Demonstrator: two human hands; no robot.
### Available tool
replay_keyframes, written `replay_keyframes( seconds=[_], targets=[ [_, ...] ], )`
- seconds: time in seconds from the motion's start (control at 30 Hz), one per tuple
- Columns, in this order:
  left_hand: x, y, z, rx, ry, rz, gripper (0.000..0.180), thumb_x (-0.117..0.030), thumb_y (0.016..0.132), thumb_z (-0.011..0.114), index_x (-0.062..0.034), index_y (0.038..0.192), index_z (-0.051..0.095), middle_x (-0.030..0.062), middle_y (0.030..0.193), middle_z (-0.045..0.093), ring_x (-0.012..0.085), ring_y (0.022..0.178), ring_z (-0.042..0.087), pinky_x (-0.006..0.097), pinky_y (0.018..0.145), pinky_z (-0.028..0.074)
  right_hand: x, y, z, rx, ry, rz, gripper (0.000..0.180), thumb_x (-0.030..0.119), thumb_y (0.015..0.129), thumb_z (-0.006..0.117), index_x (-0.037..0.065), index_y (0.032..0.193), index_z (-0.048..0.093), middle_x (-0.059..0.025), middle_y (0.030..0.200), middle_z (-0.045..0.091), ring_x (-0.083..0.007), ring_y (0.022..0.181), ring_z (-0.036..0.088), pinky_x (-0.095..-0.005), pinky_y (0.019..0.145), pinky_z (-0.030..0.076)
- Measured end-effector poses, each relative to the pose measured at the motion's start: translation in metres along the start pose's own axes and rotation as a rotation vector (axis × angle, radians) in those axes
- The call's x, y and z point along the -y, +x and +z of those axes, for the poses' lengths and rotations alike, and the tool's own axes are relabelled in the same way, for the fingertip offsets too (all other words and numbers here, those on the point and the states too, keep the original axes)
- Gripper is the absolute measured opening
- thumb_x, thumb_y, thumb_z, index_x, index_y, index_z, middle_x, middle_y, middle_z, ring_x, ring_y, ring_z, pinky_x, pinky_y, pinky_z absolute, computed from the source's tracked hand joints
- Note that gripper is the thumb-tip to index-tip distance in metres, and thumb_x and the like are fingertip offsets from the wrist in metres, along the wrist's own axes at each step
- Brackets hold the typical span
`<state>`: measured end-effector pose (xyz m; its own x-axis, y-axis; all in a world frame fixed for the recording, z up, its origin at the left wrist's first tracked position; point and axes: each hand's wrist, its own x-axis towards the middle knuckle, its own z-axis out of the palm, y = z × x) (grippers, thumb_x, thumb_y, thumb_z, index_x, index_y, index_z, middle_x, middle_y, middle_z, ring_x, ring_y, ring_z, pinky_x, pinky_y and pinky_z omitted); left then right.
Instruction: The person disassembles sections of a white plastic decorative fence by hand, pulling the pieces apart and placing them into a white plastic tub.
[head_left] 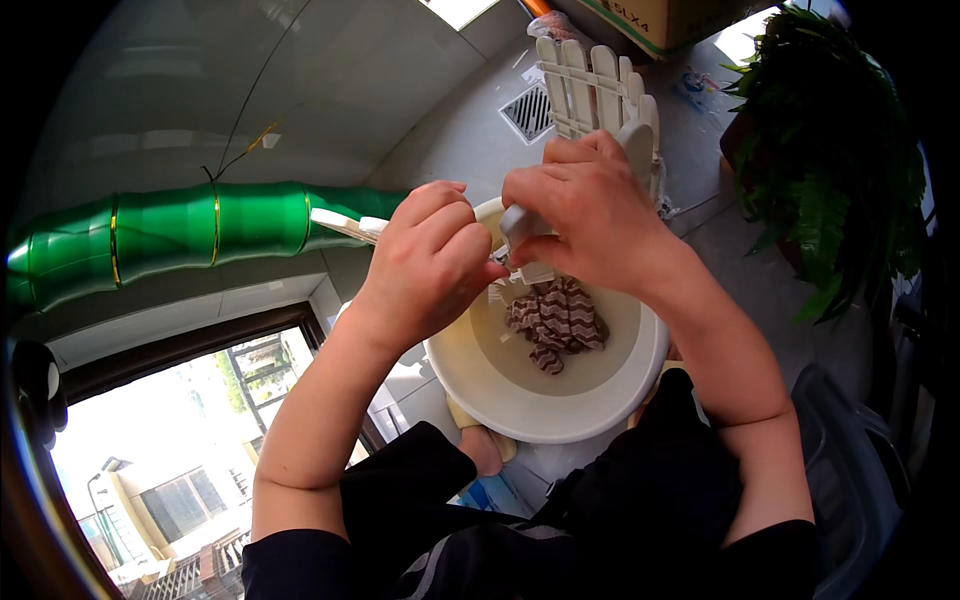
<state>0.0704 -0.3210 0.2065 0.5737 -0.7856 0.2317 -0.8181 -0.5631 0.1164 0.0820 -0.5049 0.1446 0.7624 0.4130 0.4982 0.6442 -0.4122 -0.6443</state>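
Note:
My left hand (425, 262) is closed around a white brush (345, 225) whose handle sticks out to the left. My right hand (590, 215) grips a pale grey and white object (520, 228) just to the right of it. Both hands meet above the far rim of a round cream basin (600, 395) on the floor between my knees. Inside the basin lies a wet brown and white zigzag-striped cloth (558, 320). What exactly sits between my fingers is partly hidden.
A small white picket fence piece (590, 85) stands beyond the basin, near a floor drain grate (527, 112). A potted fern (830, 170) is at the right. A green cylinder (180, 235) runs along the left above a window. My bare foot (483, 448) rests by the basin.

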Motion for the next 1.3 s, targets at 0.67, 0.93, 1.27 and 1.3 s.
replay_keyframes(
  seconds=[0.67,0.93,1.27,1.3],
  targets=[
    [0.010,0.029,-0.018,0.461,0.008,-0.394,0.041,-0.027,0.056,0.080,-0.0030,0.072,0.052,0.0098,0.069,0.056,0.0287,0.065,0.057,0.037,0.057,0.045,-0.011,0.009,0.005,0.110,-0.066,0.075,0.032,0.024,0.060,0.076,0.012,0.084,0.058,-0.0030,0.073,0.061,-0.0197,0.088,0.056,-0.0391,0.081,0.036],
    [0.016,0.048,-0.022,0.889,-0.195,-0.736,0.026,-0.010,0.060,0.073,-0.0023,0.085,0.068,0.0163,0.076,0.065,0.0307,0.072,0.063,0.034,0.071,0.050,-0.009,0.009,0.012,0.129,-0.026,0.070,0.033,0.029,0.065,0.075,0.012,0.087,0.058,-0.0021,0.076,0.061,-0.0184,0.090,0.056,-0.0374,0.081,0.035],
    [0.006,0.040,-0.010,0.803,0.000,-0.623,0.022,-0.009,0.064,0.069,-0.0020,0.085,0.068,0.0170,0.073,0.064,0.0312,0.070,0.063,0.036,0.070,0.050,-0.019,0.020,0.015,0.244,-0.016,0.147,0.034,0.031,0.065,0.075,0.011,0.087,0.060,-0.0057,0.079,0.062,-0.0200,0.093,0.057,-0.0392,0.082,0.036],
    [0.006,0.040,-0.010,0.805,0.000,-0.622,0.022,-0.009,0.064,0.069,-0.0020,0.085,0.068,0.0170,0.073,0.064,0.0312,0.070,0.063,0.036,0.070,0.050,-0.020,0.021,0.015,0.255,-0.021,0.155,0.034,0.031,0.065,0.075,0.011,0.087,0.060,-0.0060,0.079,0.062,-0.0202,0.093,0.057,-0.0397,0.083,0.036]
  ],
)
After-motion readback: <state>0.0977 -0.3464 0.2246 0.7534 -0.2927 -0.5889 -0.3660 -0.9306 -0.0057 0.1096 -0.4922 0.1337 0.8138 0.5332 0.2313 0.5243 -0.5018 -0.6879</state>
